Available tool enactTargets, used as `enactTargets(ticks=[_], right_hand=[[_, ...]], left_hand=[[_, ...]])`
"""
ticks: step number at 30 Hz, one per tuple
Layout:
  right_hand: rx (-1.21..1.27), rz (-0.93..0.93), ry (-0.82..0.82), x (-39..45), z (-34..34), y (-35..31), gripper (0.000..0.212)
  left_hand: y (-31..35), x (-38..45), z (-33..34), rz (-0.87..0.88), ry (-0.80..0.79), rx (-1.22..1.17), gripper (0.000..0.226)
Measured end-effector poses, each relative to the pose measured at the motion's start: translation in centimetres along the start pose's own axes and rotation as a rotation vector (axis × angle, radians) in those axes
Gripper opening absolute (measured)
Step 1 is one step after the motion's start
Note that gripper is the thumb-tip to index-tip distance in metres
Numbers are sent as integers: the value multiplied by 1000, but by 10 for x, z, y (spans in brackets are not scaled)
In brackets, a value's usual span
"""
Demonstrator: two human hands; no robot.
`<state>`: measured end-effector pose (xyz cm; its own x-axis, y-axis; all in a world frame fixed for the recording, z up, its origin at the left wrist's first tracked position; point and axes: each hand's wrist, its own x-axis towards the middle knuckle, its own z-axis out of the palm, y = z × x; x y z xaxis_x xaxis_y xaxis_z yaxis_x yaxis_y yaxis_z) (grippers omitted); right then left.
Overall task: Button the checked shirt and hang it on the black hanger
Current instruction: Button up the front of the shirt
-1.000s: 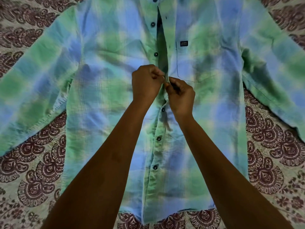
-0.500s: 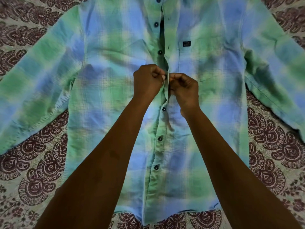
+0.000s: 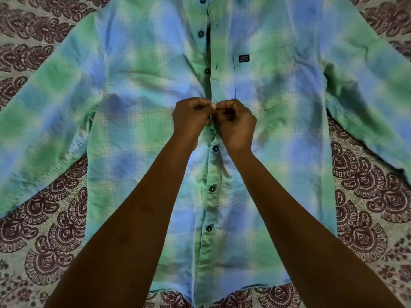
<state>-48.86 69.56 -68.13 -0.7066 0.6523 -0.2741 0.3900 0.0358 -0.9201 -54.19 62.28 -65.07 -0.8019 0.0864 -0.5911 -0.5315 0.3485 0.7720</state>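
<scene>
A: Locate garment.

B: Green-and-blue checked cotton shirt (image 3: 142,121), spread flat, front up, sleeves out to both sides, on patterned maroon-and-cream bedspread (image 3: 55,218). Collar end far from camera, hem near.

A: Report fastening status.

B: Three dark round buttons (image 3: 209,228) visible below the hands, sitting on the overlapped placket, judged fastened. Three more above the hands, beside a placket edge with a dark gap near the top, judged unfastened. Small dark label (image 3: 244,58) on chest pocket, no bearing on the step.

A: Report grips.

B: Left hand (image 3: 191,117) curled, thumb and fingertips pinching the placket edge at mid-chest. Right hand (image 3: 236,123) curled likewise, pinching the opposing edge. Knuckles of both nearly touching. Button itself hidden between the fingers; seating in the buttonhole cannot be told.

A: Identify current step.

B: Fastening the middle button, judged roughly halfway along the row, working from hem toward collar.

A: Specify next move.

B: Push button fully through the hole, then release and shift both hands up to the next button. Keep both plackets aligned and taut to avoid skipping a hole.

A: Hanger?

B: Black hanger not in view. Hanging step not yet begun.
</scene>
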Motion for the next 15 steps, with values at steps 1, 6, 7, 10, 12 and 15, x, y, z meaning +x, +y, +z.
enactTargets(ticks=[1,6,7,10,12,15], right_hand=[[-10,-11,6,-1,0,-1,7],[11,9,44,-5,5,-4,13],[-15,-9,51,-7,7,-3,12],[-44,-27,50,-10,10,0,11],[-56,-35,59,-10,9,1,11],[-69,-48,57,-9,5,-1,6]], left_hand=[[-1,1,1,17,32,10,3],[-4,3,4,97,80,45,6],[-5,3,3,89,72,-1,5],[-5,3,3,52,63,-76,6],[-6,4,5,49,80,-62,5],[-7,5,7,75,103,-5,7]])
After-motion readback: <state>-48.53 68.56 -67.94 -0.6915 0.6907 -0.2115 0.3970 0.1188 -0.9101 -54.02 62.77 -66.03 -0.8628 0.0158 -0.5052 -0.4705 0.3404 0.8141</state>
